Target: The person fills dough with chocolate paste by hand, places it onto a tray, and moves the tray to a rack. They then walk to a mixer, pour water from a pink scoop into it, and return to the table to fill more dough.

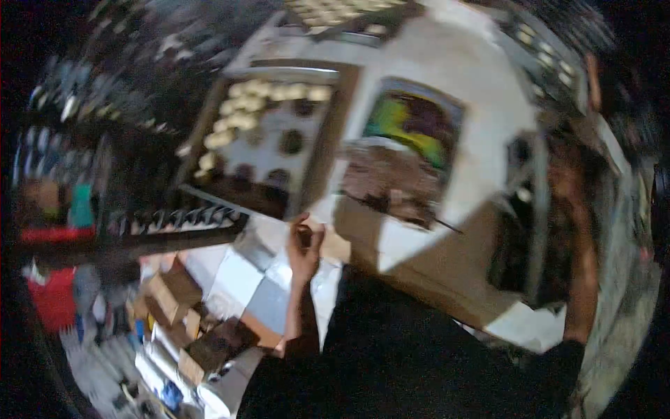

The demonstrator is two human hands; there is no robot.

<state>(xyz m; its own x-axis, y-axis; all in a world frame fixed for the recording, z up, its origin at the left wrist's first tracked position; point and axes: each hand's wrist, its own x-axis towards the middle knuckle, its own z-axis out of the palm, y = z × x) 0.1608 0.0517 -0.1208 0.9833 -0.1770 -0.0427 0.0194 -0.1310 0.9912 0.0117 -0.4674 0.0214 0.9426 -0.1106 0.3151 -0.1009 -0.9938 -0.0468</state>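
My left hand (pixel 305 244) is at the near corner of a dark-rimmed tray (pixel 323 143), its thumb and fingers curled together. What they hold, if anything, is too blurred to make out. Rows of small pale round pieces (pixel 244 105) lie along the tray's far and left sides, with dark round spots elsewhere on its light surface. At the right, my right hand (pixel 567 174) reaches forward beside a dark object with a pale edge (pixel 539 216); its fingers are smeared by motion.
A brown lumpy mass (pixel 391 178) lies beside a green and yellow patterned item (pixel 401 122). More pale pieces sit on a tray (pixel 342 10) at the top. Cardboard boxes (pixel 174 297) and white rolls are at lower left, near a red object (pixel 52 297).
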